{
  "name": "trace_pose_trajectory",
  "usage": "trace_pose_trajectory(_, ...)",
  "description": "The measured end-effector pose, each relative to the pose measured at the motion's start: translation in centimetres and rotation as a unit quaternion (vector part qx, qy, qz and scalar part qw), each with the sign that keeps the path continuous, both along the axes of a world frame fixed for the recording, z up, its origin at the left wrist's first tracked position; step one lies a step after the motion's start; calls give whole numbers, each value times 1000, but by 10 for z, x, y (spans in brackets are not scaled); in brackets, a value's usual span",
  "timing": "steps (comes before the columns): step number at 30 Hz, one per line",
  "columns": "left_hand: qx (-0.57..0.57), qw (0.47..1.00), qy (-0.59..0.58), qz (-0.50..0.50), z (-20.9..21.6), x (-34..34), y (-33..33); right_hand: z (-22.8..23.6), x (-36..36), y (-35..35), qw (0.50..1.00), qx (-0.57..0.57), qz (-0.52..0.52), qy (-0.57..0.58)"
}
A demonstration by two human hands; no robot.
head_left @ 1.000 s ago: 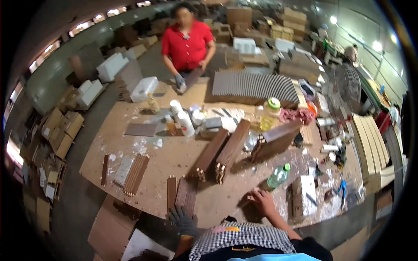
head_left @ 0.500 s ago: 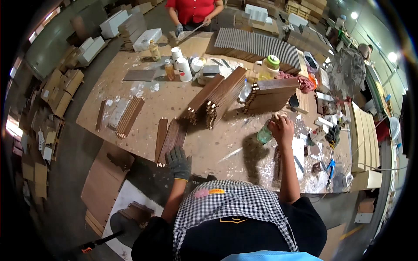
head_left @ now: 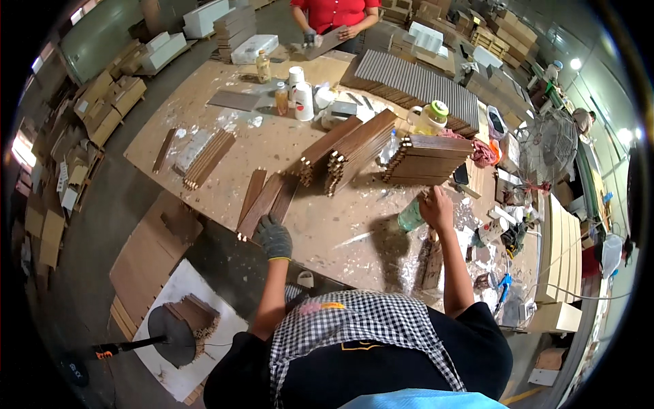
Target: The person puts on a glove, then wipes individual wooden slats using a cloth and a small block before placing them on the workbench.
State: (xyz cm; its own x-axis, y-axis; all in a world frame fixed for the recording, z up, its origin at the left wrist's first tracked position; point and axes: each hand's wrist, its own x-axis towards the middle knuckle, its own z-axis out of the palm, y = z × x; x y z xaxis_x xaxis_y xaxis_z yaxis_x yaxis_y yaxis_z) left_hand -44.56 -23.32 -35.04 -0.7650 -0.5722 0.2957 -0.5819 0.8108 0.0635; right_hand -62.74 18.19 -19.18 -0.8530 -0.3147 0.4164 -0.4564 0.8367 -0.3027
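Note:
My left hand (head_left: 274, 238), in a dark grey glove, is at the table's near edge with its fingers closed on the near end of a brown wooden slat (head_left: 264, 206). Another slat lies partly against it, and a narrower slat (head_left: 253, 193) sits just to the left. In my bare right hand (head_left: 436, 208) is the upper part of a translucent green bottle (head_left: 410, 217), tilted over the table; its top is hidden by my fingers. Beyond both hands stand stacks of brown slats (head_left: 362, 150) with pale pegs at their ends, and another stack (head_left: 430, 161) farther right.
The worktable (head_left: 334, 225) is spotted with dried white marks. Bottles and a white canister (head_left: 304, 102) stand at the back. Across the table a person in red (head_left: 335, 13) handles a board. A fan (head_left: 548, 146) is at right; a round dark disc (head_left: 172, 335) is low at left.
My left hand has shifted, and the slat under it has swung apart from its neighbour. The green bottle is more tilted in my right hand. The person opposite has raised a board. My view has shifted.

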Motion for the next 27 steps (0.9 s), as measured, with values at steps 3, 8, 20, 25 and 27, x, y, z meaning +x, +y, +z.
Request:
trace_pose_trajectory(3,29,998,-58,12,10,-9,-14,-2,11,23,968,-249,-35,8)
trace_pose_trajectory(8,338,940,5,-52,35,28,-25,6,55,42,539,-807,34,-238)
trace_pose_trajectory(20,906,407,-71,-93,-22,81,54,-2,12,53,794,-587,-31,-154)
trace_pose_trajectory(25,571,744,-106,-330,3,-2,94,-31,-22,3,999,9,-10,48)
trace_pose_trajectory(27,579,739,-121,-323,10,-12,96,-49,-36,11,997,30,-66,13)
